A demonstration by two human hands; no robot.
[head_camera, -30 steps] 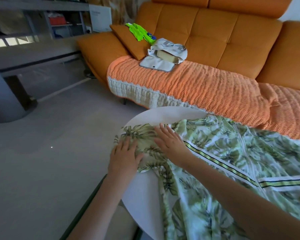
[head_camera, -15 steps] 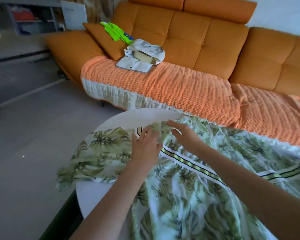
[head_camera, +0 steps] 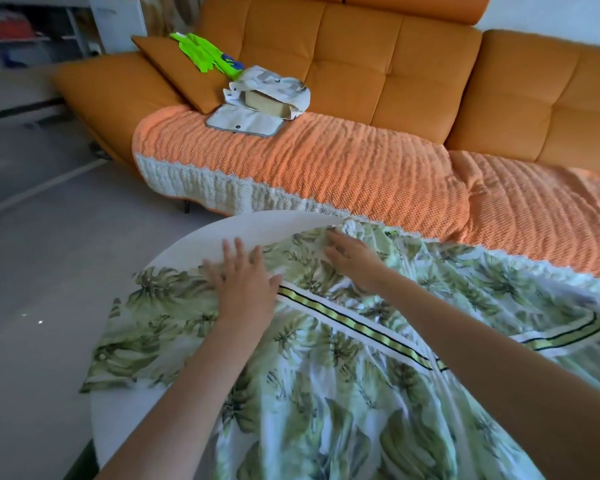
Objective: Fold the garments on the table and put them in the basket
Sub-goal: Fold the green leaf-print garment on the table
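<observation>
One round white table [head_camera: 257, 230] carries one leaf-print garment [head_camera: 326, 393], which covers most of it and spills past the left edge. The cloth looks thin, soft and light and is likely to slide and wrinkle, so hems and corners seem the best holds. Two hands, left hand [head_camera: 243, 282] and right hand [head_camera: 352, 258], lie flat near the far edge, fingers straight, gripping nothing.

Bright, soft daylight, shadows faint; the floor [head_camera: 49, 237] carries a pale sheen and a few pinpoint glints at left; the left hand [head_camera: 246, 285] is smeared by motion, the garment [head_camera: 326, 410] soft near the lower edge; the shelf [head_camera: 25, 32] is washed out and blurred; the sofa [head_camera: 361, 64] bows with wide-angle distortion.
</observation>
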